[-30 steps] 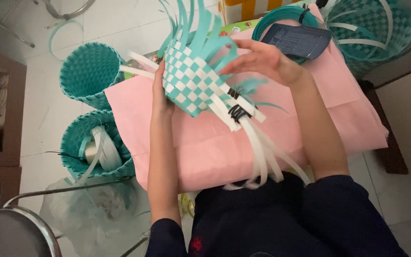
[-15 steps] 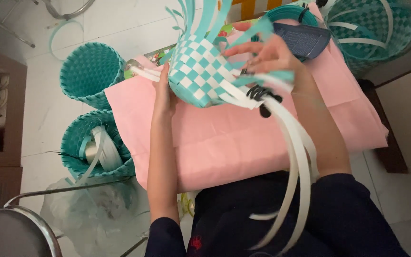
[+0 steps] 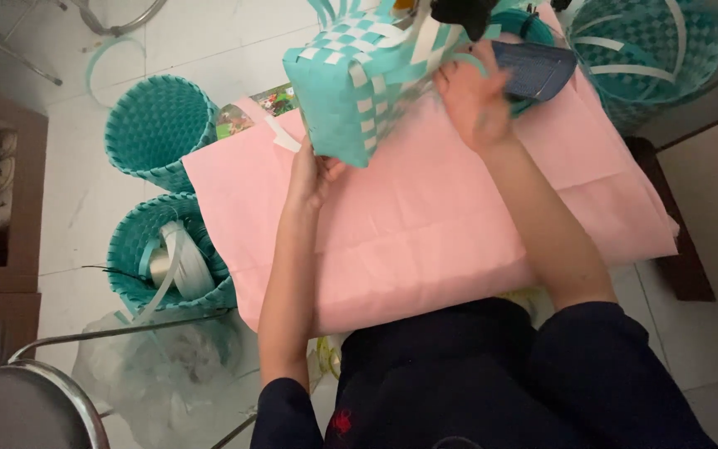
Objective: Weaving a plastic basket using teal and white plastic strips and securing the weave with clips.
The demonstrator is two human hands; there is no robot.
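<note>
A half-woven basket [image 3: 359,79] of teal and white plastic strips is lifted above the pink cloth [image 3: 434,208], its teal bottom tilted toward me. My left hand [image 3: 313,175] grips its lower left corner from underneath. My right hand [image 3: 474,96] holds its right side, fingers spread against the weave. Loose strip ends stick up at the top edge of the view, and black clips [image 3: 463,10] sit on the rim.
A dark blue phone-like object [image 3: 538,68] lies on the cloth behind my right hand. Two teal woven baskets [image 3: 155,125] stand on the tiled floor at left, the nearer basket [image 3: 168,262] holding white strip rolls. Another woven basket [image 3: 650,50] is top right. A metal chair [image 3: 35,399] is bottom left.
The basket has been turned and raised: its checkered side and long white strips faced me before, now its teal bottom faces me. The strips have swung out of view.
</note>
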